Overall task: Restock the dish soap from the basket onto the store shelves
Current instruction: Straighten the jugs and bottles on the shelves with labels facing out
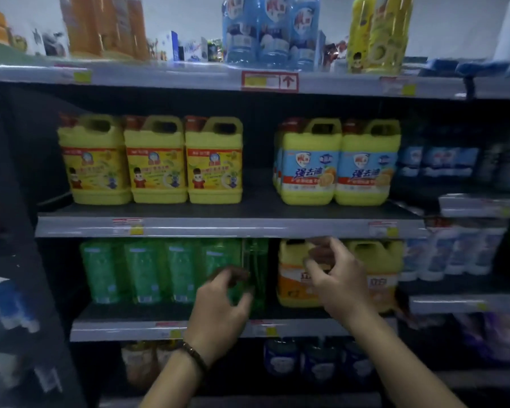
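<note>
Left hand curls at a green soap bottle on the shelf; grip unclear in blur. Right hand, loose empty grip, hovers right of that bottle, fronting a yellow jug.

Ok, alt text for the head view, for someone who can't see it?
The left hand curls round a green bottle on the third shelf down, the right hand at a yellow jug beside it, grip unclear. Yellow handled jugs stand one shelf above.
</note>
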`<state>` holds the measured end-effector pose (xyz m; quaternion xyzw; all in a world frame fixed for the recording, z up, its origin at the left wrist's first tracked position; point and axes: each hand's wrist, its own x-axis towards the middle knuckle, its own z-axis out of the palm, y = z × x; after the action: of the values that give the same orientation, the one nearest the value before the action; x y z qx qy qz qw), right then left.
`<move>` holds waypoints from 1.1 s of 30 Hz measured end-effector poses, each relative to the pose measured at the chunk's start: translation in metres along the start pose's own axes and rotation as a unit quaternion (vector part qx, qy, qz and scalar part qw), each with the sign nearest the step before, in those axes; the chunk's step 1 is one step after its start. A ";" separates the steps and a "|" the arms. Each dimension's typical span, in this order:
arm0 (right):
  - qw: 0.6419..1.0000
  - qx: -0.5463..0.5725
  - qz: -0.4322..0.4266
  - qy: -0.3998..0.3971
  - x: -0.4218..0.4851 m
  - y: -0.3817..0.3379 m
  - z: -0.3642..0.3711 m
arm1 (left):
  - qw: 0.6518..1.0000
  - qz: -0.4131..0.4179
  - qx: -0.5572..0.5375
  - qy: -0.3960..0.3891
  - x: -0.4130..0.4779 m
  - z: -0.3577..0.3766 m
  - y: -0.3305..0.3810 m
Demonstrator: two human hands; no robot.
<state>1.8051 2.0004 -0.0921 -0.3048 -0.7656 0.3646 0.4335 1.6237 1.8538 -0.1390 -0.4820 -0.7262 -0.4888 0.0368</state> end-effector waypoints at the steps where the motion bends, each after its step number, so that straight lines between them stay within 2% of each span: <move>1: 1.000 0.008 0.020 0.003 -0.009 0.014 -0.009 | 1.000 -0.005 -0.008 -0.026 -0.007 0.014 0.002; 9: 0.988 0.058 0.112 0.094 -0.041 0.141 -0.043 | 0.987 -0.016 -0.012 -0.157 -0.032 0.113 0.008; 11: 0.986 0.054 0.113 0.106 -0.034 0.169 -0.044 | 0.988 0.001 -0.019 -0.153 -0.030 0.139 0.014; 19: 0.967 0.110 0.074 0.218 0.020 0.271 -0.067 | 0.979 -0.039 -0.107 -0.168 0.011 0.238 0.037; 22: 0.972 0.110 0.049 0.201 0.024 0.295 -0.073 | 0.981 -0.051 -0.115 -0.148 0.036 0.266 0.032; 27: 0.980 0.063 -0.013 0.188 0.008 0.322 -0.048 | 0.969 -0.062 -0.164 -0.175 0.061 0.310 0.029; 33: 0.986 -0.025 0.007 0.162 0.014 0.326 -0.047 | 0.959 -0.099 -0.208 -0.167 0.077 0.343 0.031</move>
<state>1.8897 2.2038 -0.3373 -0.3761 -0.6920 0.2943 0.5413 1.7484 2.1619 -0.2561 -0.4793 -0.6486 -0.5427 -0.2348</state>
